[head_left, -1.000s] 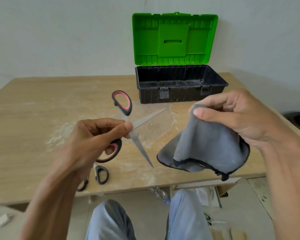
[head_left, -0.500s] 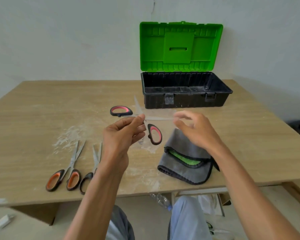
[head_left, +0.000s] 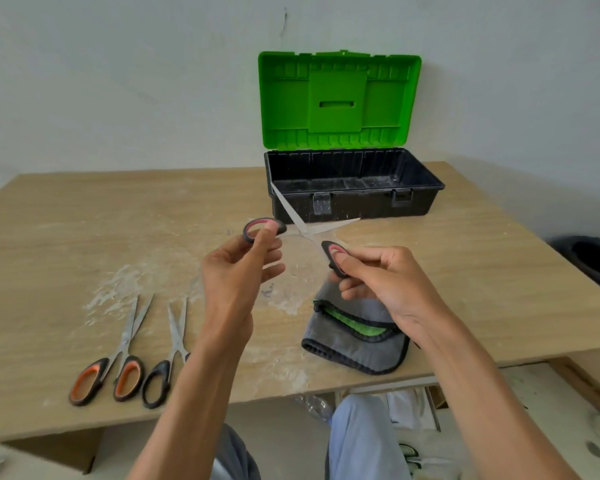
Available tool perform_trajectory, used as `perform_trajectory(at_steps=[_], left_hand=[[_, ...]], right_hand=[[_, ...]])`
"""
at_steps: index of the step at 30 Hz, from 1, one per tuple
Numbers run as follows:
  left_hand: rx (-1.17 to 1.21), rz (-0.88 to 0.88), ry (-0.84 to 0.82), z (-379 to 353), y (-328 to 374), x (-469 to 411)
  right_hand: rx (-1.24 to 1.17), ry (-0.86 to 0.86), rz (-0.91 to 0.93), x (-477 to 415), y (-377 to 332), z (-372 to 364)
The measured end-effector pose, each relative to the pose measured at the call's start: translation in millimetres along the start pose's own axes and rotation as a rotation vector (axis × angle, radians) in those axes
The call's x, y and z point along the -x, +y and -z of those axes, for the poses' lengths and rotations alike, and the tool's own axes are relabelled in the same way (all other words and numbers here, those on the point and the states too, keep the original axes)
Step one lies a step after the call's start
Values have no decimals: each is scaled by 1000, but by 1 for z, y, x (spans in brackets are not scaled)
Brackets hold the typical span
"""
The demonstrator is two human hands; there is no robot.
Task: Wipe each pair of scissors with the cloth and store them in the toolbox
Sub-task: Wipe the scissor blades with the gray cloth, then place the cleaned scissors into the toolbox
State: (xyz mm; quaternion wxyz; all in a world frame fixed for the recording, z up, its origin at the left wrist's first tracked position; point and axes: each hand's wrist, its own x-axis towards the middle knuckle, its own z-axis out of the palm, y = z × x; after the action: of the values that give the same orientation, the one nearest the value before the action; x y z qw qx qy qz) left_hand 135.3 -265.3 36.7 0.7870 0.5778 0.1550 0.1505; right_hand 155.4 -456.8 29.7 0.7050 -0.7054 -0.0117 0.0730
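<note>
**Inspector:** Condition of the surface?
**Assistant:** Light wooden worktop (head_left: 84, 237). White dusty smears (head_left: 125, 282) run across the middle and left.
**Inspector:** Items resting on it?
**Assistant:** At the far side, a toolbox (head_left: 361, 209) with a black base and its green lid stood open. Near the front edge, a folded grey cloth (head_left: 347, 348), green showing in the fold. At front left, orange-handled scissors (head_left: 123, 348) lie just beside black-handled scissors (head_left: 177, 341), blades pointing away.

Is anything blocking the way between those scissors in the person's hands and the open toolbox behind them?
Nothing visible. The pink-handled scissors, held open by the left hand and right hand, hang just in front of the toolbox, whose green lid stands up. Only bare table lies between.
</note>
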Motion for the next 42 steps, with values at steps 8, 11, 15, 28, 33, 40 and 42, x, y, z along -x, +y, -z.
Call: perform_trajectory(at_steps=[8, 11, 15, 28, 33, 40, 42], left_hand=[[-347, -164, -108, -14, 0, -2], [-450, -238, -191, -23, -4, -4], [-501, -215, -360, -42, -14, 0], [-550, -197, -488, -75, -15, -41], [-794, -296, -485, -96, 0, -91], [-1227, -513, -289, -106, -1, -177], [-1338, -498, -299, -101, -12, -198]], right_hand=[[-12, 95, 98, 3, -13, 9], [13, 107, 119, 4, -16, 13], [84, 186, 166, -2, -14, 8], [238, 128, 146, -45, -44, 19], [186, 126, 79, -91, -67, 41], [286, 376, -16, -179, -75, 92], [377, 382, -61, -202, -69, 96]])
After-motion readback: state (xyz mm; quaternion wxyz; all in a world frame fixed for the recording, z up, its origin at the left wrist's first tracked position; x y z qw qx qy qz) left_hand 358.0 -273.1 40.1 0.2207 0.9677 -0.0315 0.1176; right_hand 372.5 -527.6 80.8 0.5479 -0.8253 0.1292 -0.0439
